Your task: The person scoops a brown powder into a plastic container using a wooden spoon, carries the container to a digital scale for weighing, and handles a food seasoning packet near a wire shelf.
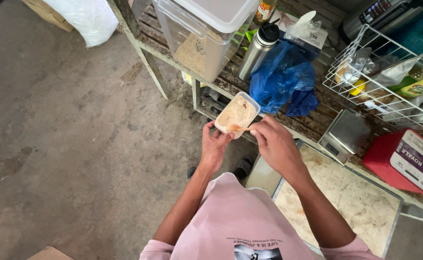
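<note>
Above the concrete floor [67, 135], just off the edge of the slatted wooden bench [317, 120], I have the left hand [214, 147] cupped under a small rectangular plastic tub [238, 114], fingers closed on its near end. My right hand [275, 144] pinches a thin stick [240, 129] whose tip rests in the beige paste. I judge the mixing well along: the paste looks even, though an orange smear remains by the stick. On the bench stand a clear lidded bin [206, 33], a steel flask [258, 50], a blue bag [283, 79], a wire basket [389, 82] of packets, a small scale [346, 132] and a red box with a white label [406, 161].
</note>
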